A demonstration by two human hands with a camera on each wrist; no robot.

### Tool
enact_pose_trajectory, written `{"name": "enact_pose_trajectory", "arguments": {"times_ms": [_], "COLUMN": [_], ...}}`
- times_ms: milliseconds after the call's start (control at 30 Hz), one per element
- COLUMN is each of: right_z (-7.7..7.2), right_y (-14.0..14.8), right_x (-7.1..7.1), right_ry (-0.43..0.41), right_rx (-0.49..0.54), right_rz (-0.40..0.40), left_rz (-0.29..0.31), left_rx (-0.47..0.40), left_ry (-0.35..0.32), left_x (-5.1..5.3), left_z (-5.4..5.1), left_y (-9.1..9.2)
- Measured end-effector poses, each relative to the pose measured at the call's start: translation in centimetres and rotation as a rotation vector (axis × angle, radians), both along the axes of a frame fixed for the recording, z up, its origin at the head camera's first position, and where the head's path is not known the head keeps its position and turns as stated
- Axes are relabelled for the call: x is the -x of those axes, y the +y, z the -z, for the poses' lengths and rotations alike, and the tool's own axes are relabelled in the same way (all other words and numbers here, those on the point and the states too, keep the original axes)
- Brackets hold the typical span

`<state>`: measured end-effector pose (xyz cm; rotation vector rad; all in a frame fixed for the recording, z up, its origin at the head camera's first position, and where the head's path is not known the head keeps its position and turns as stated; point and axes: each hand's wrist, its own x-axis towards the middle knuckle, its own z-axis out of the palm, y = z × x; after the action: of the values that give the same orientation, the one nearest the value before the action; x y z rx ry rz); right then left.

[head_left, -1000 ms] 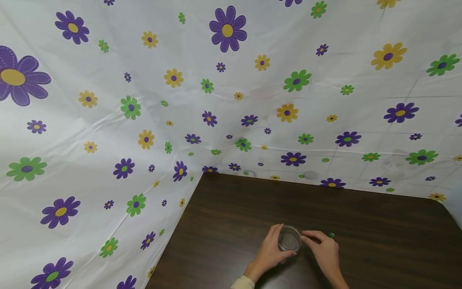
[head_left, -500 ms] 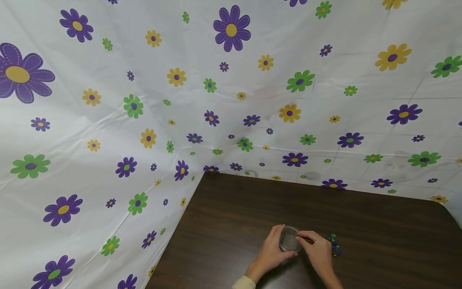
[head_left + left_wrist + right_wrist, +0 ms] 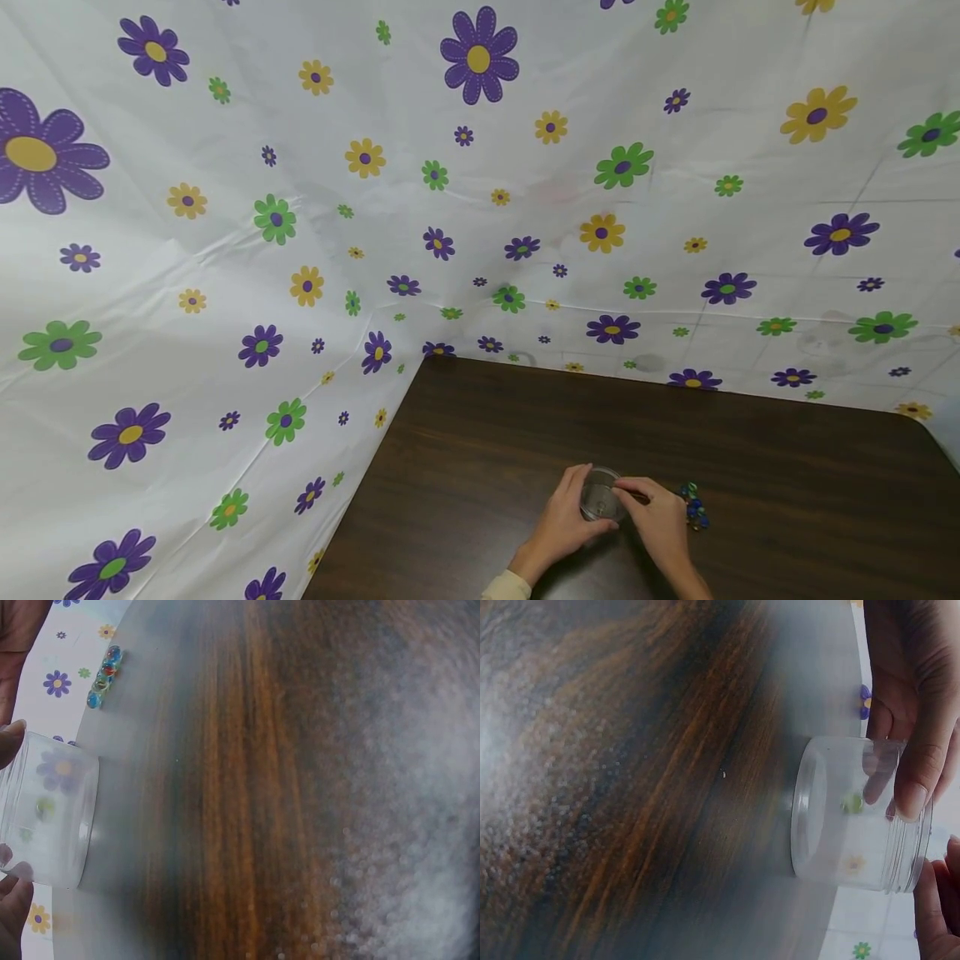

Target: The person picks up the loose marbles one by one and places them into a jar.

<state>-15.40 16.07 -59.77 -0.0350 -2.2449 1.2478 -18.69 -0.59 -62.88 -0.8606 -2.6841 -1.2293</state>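
Note:
A clear round jar [image 3: 602,493] without a lid stands upright on the table. My left hand [image 3: 561,521] grips it, fingers on the far side and thumb on the near side. At the right edge of its rim, my right hand [image 3: 660,521] has thumb and index fingertips close together, with nothing visible between them. Inside the jar there is a small roundish thing, likely a glass marble [image 3: 601,507]. Several glass marbles [image 3: 696,510], blue and green, lie in a cluster beside the right hand. The left wrist view shows these marbles [image 3: 105,677] beyond the jar [image 3: 56,810].
A dark brown wood-grain table [image 3: 480,433] spreads under the hands. A white flower-patterned cloth [image 3: 525,167] hangs behind it and along its left edge.
My right hand has moved left to the jar's rim, uncovering the marble cluster. A small thing now shows inside the jar. My left hand keeps its grip on the jar.

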Motion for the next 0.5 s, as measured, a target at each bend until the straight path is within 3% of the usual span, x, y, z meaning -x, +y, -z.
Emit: {"name": "enact_pose_trajectory", "arguments": {"times_ms": [267,500], "right_z": [-0.30,-0.22], "right_y": [0.02,-0.01], "right_x": [-0.22,-0.23], "right_ry": [0.040,-0.013], "right_rx": [-0.017,-0.033], "right_rz": [-0.019,0.005], "left_rz": [0.008,0.003], "left_rx": [-0.001,-0.001], "left_ry": [-0.001,-0.005], "left_x": [0.00,0.00], "left_z": [-0.13,0.00], "left_y": [-0.03,-0.07]}}
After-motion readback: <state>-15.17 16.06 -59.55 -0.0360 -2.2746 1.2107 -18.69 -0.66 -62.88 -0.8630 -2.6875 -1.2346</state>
